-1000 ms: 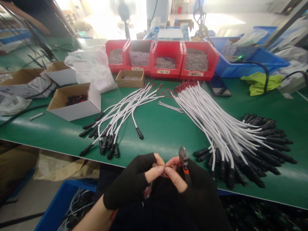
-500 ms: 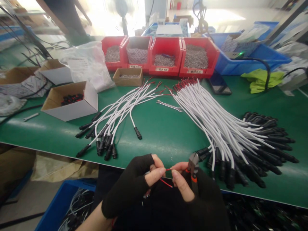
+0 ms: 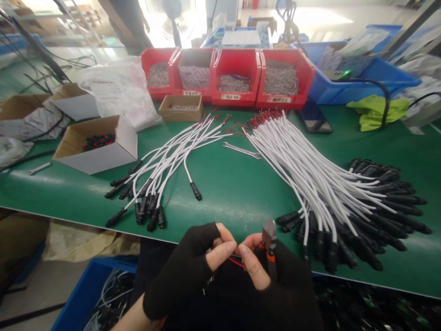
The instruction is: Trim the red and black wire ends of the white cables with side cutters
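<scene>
Both my hands wear black fingerless gloves and meet at the table's near edge. My left hand (image 3: 193, 271) pinches thin red wires (image 3: 235, 261) of a cable. My right hand (image 3: 275, 276) pinches the same wires with finger and thumb while gripping orange-handled cutters (image 3: 269, 236), whose jaws point up. To the right lies a big bundle of white cables (image 3: 310, 179) with black connectors. A smaller bundle of white cables (image 3: 165, 170) lies to the left.
A wrench (image 3: 242, 150) lies between the bundles on the green table (image 3: 234, 184). Red bins (image 3: 237, 78) of small parts line the back, with cardboard boxes (image 3: 96, 145), a plastic bag (image 3: 119, 92) and blue crates (image 3: 361, 78). A blue crate (image 3: 89, 294) sits on the floor.
My hands pulled apart a little, showing the red wire stretched between them, then closed together again. The cutters shifted slightly right. The view tilted a little.
</scene>
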A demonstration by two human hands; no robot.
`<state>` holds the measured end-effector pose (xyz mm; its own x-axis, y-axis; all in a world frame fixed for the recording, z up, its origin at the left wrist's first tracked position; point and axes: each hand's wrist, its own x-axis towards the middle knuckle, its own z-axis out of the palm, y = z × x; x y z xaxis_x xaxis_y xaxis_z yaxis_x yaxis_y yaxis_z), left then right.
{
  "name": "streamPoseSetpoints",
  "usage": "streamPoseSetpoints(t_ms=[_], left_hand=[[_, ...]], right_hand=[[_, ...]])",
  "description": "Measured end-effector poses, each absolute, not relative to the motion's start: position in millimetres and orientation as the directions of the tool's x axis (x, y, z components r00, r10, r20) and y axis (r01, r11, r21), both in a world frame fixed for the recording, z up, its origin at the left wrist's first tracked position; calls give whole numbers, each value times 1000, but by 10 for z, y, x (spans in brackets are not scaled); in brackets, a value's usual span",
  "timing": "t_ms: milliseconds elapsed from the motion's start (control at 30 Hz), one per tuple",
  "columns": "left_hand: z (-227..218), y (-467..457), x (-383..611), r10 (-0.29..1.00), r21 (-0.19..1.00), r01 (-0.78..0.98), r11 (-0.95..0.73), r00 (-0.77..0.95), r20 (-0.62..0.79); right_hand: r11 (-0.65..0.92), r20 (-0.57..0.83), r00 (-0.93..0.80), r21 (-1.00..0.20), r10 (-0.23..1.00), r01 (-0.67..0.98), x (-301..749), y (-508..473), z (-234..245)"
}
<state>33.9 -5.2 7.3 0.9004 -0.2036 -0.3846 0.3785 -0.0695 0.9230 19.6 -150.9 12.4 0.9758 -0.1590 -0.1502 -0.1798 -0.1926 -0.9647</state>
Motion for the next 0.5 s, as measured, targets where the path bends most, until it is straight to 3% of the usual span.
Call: streamPoseSetpoints(t_ms=[300,400,500], left_hand=[[33,-55,346,-175,931,362,-56,914,-366],[43,-58,345,-136,932,355,-73,922,-362],[51,-65,338,-110,924,376,-74,917,-383]], right_hand=[[-178,-122,978,-972,-167,-152,205,-1461,168],[-196,-130,986,-969,-106,-149,194,-1574,136],[-107,-170,985,-980,4,-169,121,-1742,24]])
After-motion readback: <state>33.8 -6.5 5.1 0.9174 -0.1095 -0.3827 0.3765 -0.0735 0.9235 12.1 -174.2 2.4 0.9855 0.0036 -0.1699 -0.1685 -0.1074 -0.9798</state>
